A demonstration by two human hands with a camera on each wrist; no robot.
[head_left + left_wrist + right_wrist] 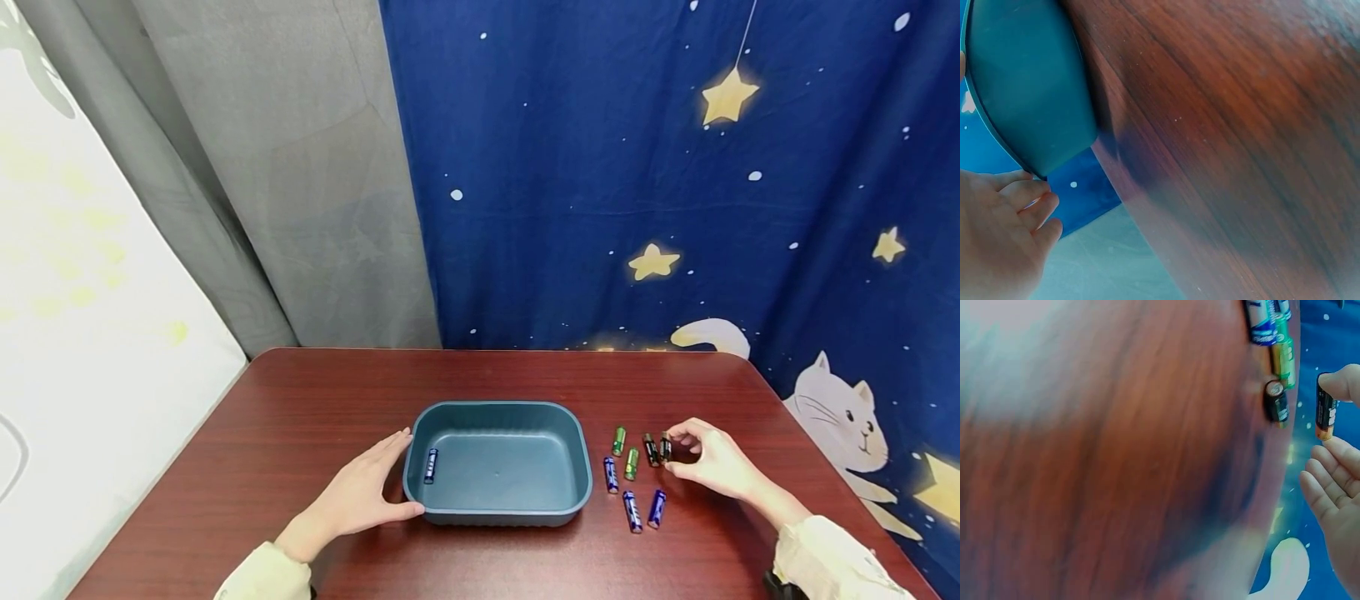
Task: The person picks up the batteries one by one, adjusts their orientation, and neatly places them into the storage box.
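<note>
Right of the tub (pixel 497 512), right hand (pixel 712 464) pinches a black battery (pixel 665 448) end to end between thumb and finger, left hand (pixel 358 493) touches the tub, fingers apart; off-centre squeeze could flick battery loose.

Lettering on the batteries (pixel 632 511), small and blurred, not readable

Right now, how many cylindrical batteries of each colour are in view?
Blue cylindrical batteries: 4, one inside the teal plastic tray
Green cylindrical batteries: 2
Black cylindrical batteries: 2, one in the right hand
Total: 8
</note>
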